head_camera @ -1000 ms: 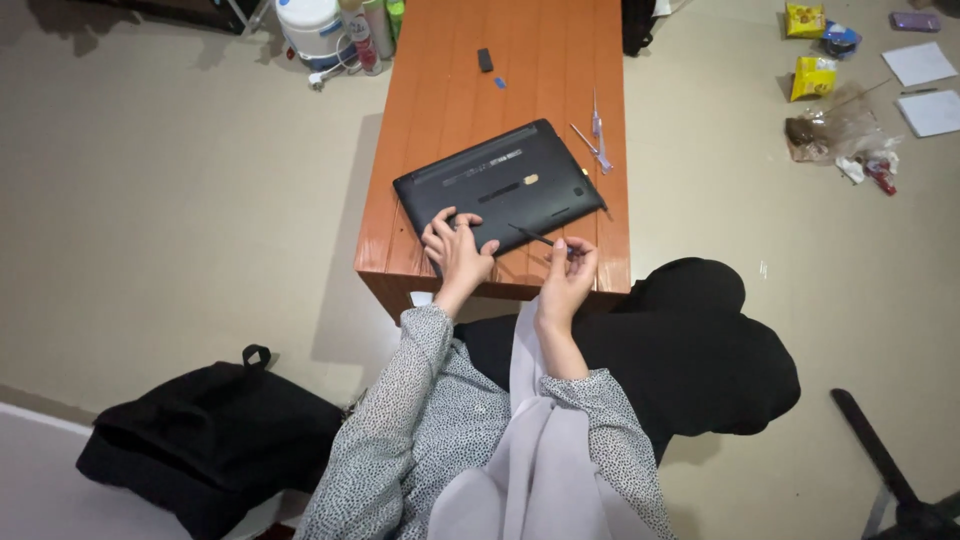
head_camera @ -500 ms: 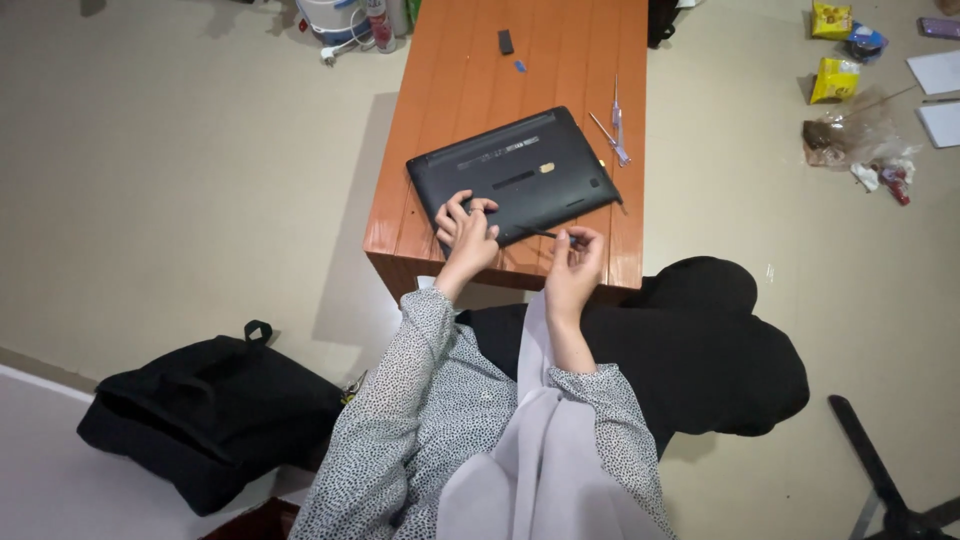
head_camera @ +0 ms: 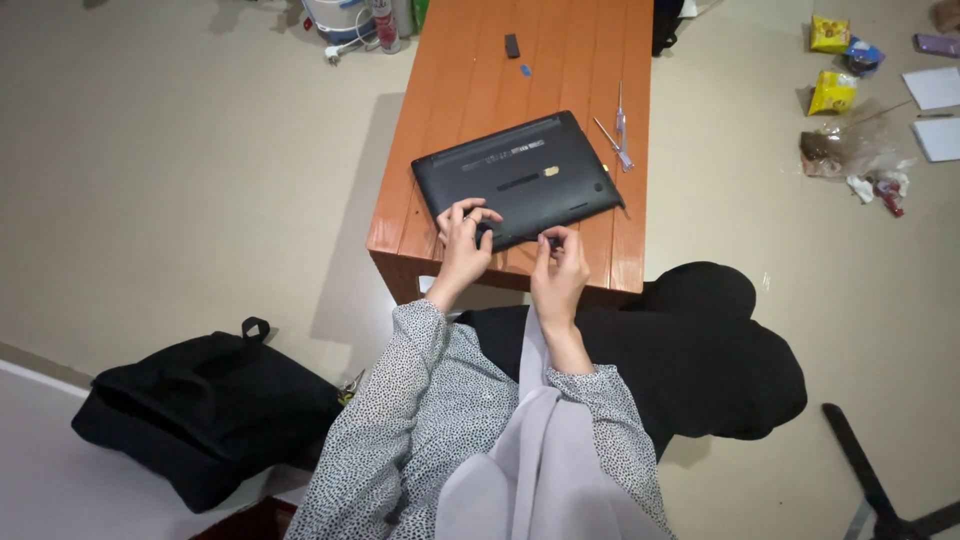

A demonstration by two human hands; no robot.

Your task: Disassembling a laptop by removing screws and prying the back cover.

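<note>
Two yellow snack packs (head_camera: pixel 830 62), glossy, w/ a bit of blue, are lying on the beige floor (head_camera: pixel 180 180) top right; beside them a crinkled clear plastic bag (head_camera: pixel 850 150) is holding something brown, and white paper sheets (head_camera: pixel 938 110) are sitting near the frame edge. A small yellow sticker (head_camera: pixel 551 171) is showing on the laptop (head_camera: pixel 530 175), next to a dark vent slot. The laptop, matte black plastic, is lying bottom-up and skewed on the low table (head_camera: pixel 480 90), orange-brown wood planks w/ a sheen, its near edge close to the person. Left hand (head_camera: pixel 462 240) is resting on the laptop's near-left corner, fingers curled, tips pressing the case. Right hand (head_camera: pixel 560 265) is sitting at the near edge, thumb and forefinger pinching something small and dark; can't tell what. Two thin screwdrivers (head_camera: pixel 615 135) are lying just right of the laptop, one w/ a bluish handle. A small black block (head_camera: pixel 512 45) and a tiny blue bit (head_camera: pixel 525 70) are lying farther up the tabletop. A white round tub (head_camera: pixel 335 15) and bottle are standing on the floor at the table's far-left corner; contents not visible. A soft black fabric bag (head_camera: pixel 200 410), closed, is slumping bottom left.
</note>
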